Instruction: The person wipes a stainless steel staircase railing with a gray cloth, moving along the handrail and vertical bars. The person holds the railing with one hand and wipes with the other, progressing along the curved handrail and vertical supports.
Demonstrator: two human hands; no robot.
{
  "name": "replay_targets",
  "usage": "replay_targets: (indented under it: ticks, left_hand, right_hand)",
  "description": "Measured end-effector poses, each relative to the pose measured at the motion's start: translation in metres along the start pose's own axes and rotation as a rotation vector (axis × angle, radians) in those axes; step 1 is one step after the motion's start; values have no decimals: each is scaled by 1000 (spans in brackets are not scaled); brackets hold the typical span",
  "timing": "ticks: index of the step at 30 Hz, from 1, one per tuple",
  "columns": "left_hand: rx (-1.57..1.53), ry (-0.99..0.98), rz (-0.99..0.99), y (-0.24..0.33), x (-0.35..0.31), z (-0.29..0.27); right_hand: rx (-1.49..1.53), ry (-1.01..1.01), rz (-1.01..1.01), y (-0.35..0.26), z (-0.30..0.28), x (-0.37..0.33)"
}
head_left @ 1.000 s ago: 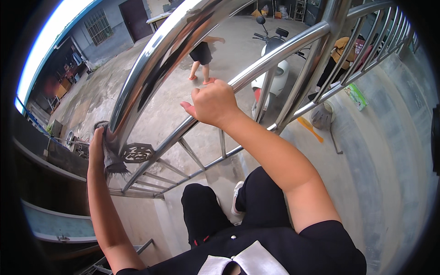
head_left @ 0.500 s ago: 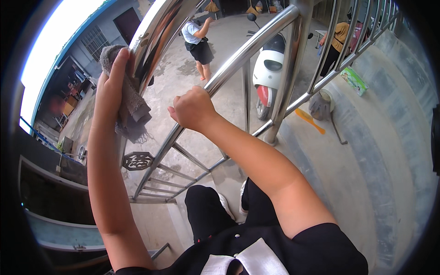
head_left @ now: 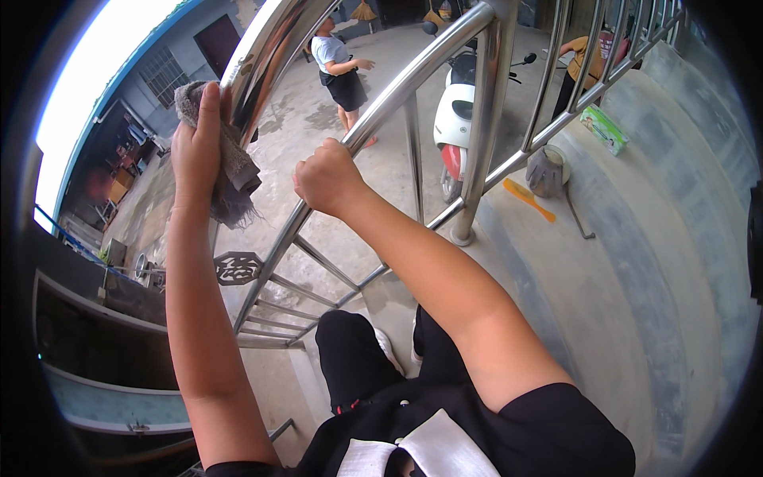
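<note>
My left hand (head_left: 197, 151) is closed on a grey cloth (head_left: 236, 171) and presses it against the thick shiny metal handrail (head_left: 266, 60). Below the hand the cloth hangs down with a frayed edge. With its fingers wrapped round a thinner metal rail (head_left: 389, 99), my right hand (head_left: 327, 179) grips lower down and to the right. A dark octagonal ornament (head_left: 238, 268) sits on the railing below both hands.
Steps (head_left: 636, 262) descend on the right, holding a green tissue pack (head_left: 604, 129), an orange comb-like piece (head_left: 528, 199) and a round container with a grey cloth (head_left: 546, 172). Beyond the railing stand a white scooter (head_left: 455, 119), a person (head_left: 338, 67) and another person in yellow (head_left: 584, 60).
My left hand and the cloth stay at nearly the same spot on the handrail. My view shifts slightly, and the person beyond the railing lowers an arm.
</note>
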State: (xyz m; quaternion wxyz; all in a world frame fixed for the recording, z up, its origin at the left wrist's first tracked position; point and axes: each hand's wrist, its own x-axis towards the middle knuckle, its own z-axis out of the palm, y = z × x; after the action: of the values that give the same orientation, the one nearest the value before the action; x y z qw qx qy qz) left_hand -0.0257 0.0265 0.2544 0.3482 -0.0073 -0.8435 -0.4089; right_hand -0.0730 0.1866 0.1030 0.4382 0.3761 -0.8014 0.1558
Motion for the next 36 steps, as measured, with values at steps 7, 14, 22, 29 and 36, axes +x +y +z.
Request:
replay_targets:
  ticks: [7, 14, 22, 29, 36]
  left_hand:
    - [179, 62, 46, 3, -9, -2]
    - [181, 96, 128, 0, -14, 1]
    - [245, 161, 166, 5, -25, 2]
    - [293, 175, 243, -2, -34, 1]
    - [480, 161, 275, 1, -50, -4]
  right_hand:
    - [-12, 7, -9, 0, 2, -1]
    - [-8, 5, -6, 1, 2, -2]
    - [-1, 22, -9, 1, -1, -1]
    - [-40, -80, 19, -1, -2, -1]
    - [-45, -63, -7, -2, 1, 0]
